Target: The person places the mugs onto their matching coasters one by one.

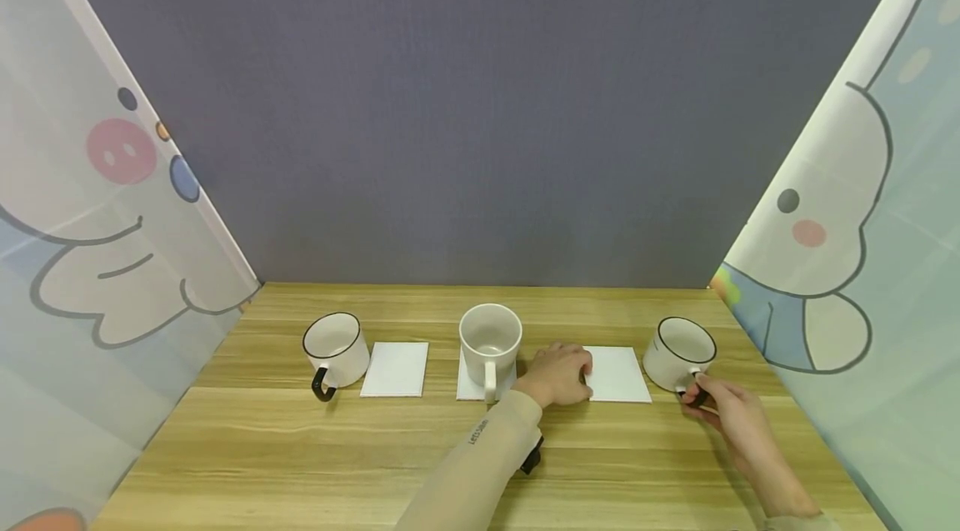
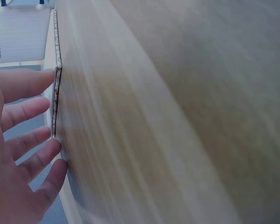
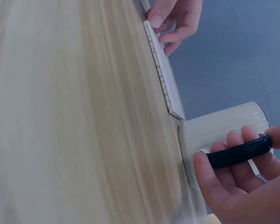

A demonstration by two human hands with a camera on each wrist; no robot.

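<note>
At the table's right side stands a white mug (image 1: 670,358) with a black rim and black handle. My right hand (image 1: 723,410) holds this handle (image 3: 238,153), its fingers around it. Just left of the mug lies a square white coaster (image 1: 618,374), its thick edge visible in the right wrist view. My left hand (image 1: 558,373) is at the coaster's left edge. In the left wrist view, its fingers (image 2: 30,86) extend loosely towards that edge, with the thumb right at a corner.
A plain white mug (image 1: 491,339) stands on a middle coaster (image 1: 467,385), left of my left hand. Farther left are another coaster (image 1: 395,369) and a black-rimmed mug (image 1: 337,348) on the wooden table (image 1: 300,464). A grey panel (image 1: 480,114) rises behind.
</note>
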